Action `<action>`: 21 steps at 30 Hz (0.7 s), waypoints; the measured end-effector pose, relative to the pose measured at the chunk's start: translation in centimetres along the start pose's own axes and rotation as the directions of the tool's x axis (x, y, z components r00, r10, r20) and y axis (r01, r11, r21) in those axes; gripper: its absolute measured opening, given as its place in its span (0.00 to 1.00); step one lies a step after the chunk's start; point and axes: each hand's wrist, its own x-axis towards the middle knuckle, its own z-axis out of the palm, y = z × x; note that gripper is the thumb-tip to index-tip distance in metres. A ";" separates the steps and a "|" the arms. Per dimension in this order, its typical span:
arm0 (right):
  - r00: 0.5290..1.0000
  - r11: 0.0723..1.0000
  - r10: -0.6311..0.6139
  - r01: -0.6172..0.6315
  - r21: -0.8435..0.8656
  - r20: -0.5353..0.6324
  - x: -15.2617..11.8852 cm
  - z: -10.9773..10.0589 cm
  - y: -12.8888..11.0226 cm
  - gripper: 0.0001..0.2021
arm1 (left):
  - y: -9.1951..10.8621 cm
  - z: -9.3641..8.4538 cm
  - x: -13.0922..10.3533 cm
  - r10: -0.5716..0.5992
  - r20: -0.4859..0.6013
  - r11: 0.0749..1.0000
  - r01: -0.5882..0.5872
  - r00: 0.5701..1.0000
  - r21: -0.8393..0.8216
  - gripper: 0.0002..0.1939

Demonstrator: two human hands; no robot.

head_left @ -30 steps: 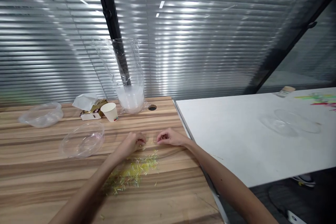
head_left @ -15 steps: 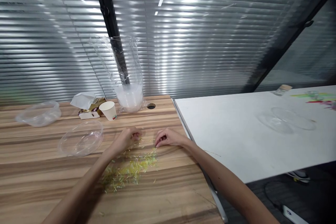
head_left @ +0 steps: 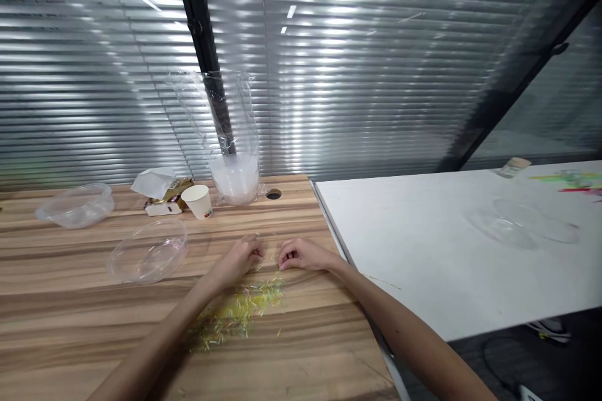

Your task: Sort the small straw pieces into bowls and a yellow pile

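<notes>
My left hand is curled, its thumb and fingers pressed together just above the wooden table. Facing it a short gap away, my right hand is closed in a pinch near the tabletop. Whatever either hand pinches is too small to make out. Below and between them lies a spread pile of tiny, thin yellow-green pieces, resembling short tube beads. A few loose ones are scattered close to the fingertips. My left forearm covers part of the pile's left side.
On the wooden table are a clear plastic bowl, another clear bowl, a tissue pack, a paper cup and bagged stacked plastic bowls. A white table adjoins on the right, bearing clear containers.
My left hand has moved to the right, closer to my right hand. The right hand stays nearly in place, still pinched. The whole view has shifted slightly.
</notes>
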 end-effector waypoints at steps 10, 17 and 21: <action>0.999 0.997 0.032 -0.029 0.076 -0.030 0.1 -0.1 0.5 0.13 | 0.3 -0.4 -0.8 -0.002 -0.113 1.000 0.001 0.994 -0.011 0.06; 0.989 0.982 0.119 -0.104 0.157 -0.086 0.0 -0.4 0.8 0.13 | -0.7 -0.4 -4.1 -0.149 -0.296 0.988 0.128 0.944 -0.088 0.07; 0.986 0.967 0.129 -0.102 0.234 -0.105 -0.1 -0.3 1.0 0.13 | -0.8 0.3 -5.0 -0.151 -0.307 0.988 0.146 0.940 -0.042 0.08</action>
